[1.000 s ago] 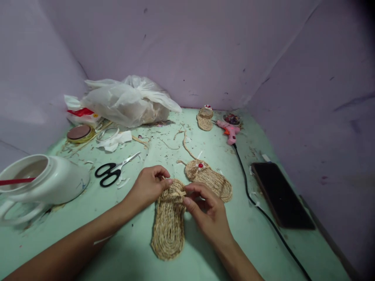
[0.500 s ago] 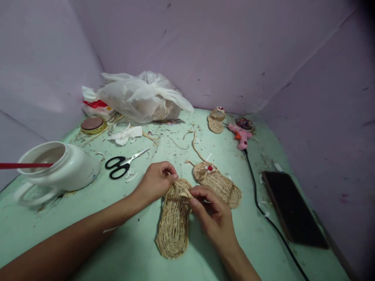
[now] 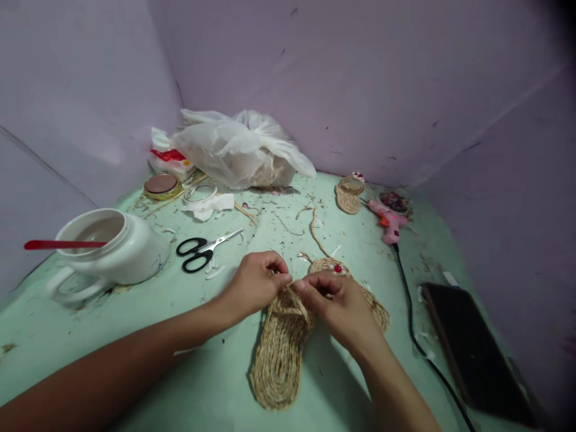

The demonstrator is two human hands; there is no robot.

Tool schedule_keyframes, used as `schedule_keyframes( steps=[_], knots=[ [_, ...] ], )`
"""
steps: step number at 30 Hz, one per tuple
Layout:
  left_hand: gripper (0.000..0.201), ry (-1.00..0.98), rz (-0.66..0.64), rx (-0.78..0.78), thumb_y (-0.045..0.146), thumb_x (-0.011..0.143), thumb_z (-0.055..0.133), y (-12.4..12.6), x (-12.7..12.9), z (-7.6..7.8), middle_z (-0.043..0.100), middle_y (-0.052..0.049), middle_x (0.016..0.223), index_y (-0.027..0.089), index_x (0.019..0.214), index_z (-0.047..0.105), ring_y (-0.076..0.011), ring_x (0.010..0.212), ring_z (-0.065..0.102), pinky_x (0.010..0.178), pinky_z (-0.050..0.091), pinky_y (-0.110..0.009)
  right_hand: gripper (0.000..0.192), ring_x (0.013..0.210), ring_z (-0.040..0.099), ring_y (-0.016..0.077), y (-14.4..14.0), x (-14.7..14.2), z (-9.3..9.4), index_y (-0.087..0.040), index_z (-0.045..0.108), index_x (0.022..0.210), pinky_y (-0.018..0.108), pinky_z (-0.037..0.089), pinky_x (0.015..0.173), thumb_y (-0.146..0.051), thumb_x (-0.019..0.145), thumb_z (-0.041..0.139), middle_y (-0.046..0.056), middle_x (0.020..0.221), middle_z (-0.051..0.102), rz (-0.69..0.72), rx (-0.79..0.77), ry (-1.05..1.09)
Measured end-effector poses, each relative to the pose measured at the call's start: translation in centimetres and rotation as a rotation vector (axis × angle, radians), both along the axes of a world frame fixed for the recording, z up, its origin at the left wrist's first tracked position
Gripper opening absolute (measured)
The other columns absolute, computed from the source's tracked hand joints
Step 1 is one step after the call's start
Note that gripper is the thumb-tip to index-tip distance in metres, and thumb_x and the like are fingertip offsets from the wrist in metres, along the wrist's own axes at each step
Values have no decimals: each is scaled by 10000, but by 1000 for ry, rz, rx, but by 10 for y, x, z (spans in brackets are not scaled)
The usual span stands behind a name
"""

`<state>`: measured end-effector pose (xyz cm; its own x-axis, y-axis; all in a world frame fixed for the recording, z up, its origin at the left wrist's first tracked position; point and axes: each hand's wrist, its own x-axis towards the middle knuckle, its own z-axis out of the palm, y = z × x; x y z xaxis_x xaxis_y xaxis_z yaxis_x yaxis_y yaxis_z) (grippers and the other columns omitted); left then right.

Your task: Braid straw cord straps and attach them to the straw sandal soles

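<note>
A small woven straw slipper point(image 3: 279, 354) lies in front of me, sole lengthwise, with a strap across its far part. My left hand point(image 3: 261, 279) pinches at its far tip, thumb and forefinger together. My right hand point(image 3: 339, 303) pinches at the same tip, its fingertips almost meeting the left ones. What exactly lies between the fingertips is too small to make out. Partly behind my right hand rests a second straw slipper point(image 3: 377, 307) with a red and white bead ornament point(image 3: 337, 269) and a loose braided cord point(image 3: 316, 233) trailing from its far end.
Black-handled scissors point(image 3: 198, 255) and a white ceramic pot point(image 3: 135, 255) with a red stick point(image 3: 65, 245) stand left. A tied plastic bag point(image 3: 243, 147) lies at the back. To the right are a finished-looking small slipper point(image 3: 349, 197), a pink glue gun point(image 3: 389, 222), its cable point(image 3: 407, 306) and a phone point(image 3: 477, 348).
My right hand has moved from the strap's right side up to the slipper's far tip, beside my left hand. The whole view has shifted, so things appear farther right.
</note>
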<state>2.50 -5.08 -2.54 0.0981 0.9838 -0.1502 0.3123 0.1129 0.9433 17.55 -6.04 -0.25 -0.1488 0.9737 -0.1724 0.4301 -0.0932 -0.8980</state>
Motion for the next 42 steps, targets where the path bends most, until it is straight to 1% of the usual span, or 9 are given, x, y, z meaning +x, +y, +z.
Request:
schedule_keyframes(
  steps=[4,8,12,17,22,26,32,37,42],
  knots=[
    [39,-16,-2,1,181,641,582,0,2,-4,549,30,556,158,610,576,-85,521,460,487,349,-198,128,425,441,83,0,-7,-2,-155,588,622,208,319,405,-271,593,635,-23,504,546,-33,-186,153],
    [61,-7,-29,7,211,676,564,2,0,-4,587,14,594,162,663,600,-101,556,501,522,383,-208,134,349,363,51,3,-9,-2,-176,517,636,187,263,368,-200,537,603,-73,432,481,-71,-331,288],
    [134,59,1,-34,259,713,522,2,-5,2,596,14,569,163,699,614,-88,455,463,466,362,-211,129,373,383,61,5,-7,-2,-180,524,645,194,281,382,-193,522,561,-71,458,474,-102,-291,263],
    [121,120,-71,-179,218,603,592,-5,-8,2,611,-10,541,156,690,648,-128,490,513,457,361,-226,167,395,382,66,5,-6,-3,-182,535,677,190,281,389,-193,512,562,-72,465,479,-119,-278,276],
    [116,-13,-60,-280,170,554,592,-7,-6,-4,572,18,495,162,663,632,-119,472,488,478,361,-238,172,380,383,62,5,-4,-2,-166,576,657,191,284,384,-161,487,594,-65,433,514,-145,-389,283],
    [96,-87,-67,-291,161,547,596,-5,-6,-6,551,31,492,158,642,614,-105,468,470,479,343,-231,69,405,412,71,6,-2,-3,-152,641,560,206,299,400,-147,503,603,-33,446,547,-117,-409,249],
    [132,-123,-107,-372,142,536,577,-2,-8,-4,519,50,464,149,666,600,-68,388,391,396,269,-197,101,387,388,69,6,-2,-4,-165,680,541,210,288,395,-109,527,596,-38,414,536,-99,-422,209],
    [175,-124,-133,-458,151,628,535,2,-10,9,465,76,375,141,797,581,-53,305,349,331,233,-169,113,408,400,69,7,-3,-4,-156,683,556,210,308,417,-90,549,592,-34,437,547,-70,-434,209],
    [32,-60,-165,-440,144,685,528,4,-10,11,464,72,350,142,710,547,-48,300,386,317,249,-139,74,422,387,66,8,-3,-6,-140,666,570,205,297,420,-116,557,597,-34,454,530,-12,-410,196]
  ],
)
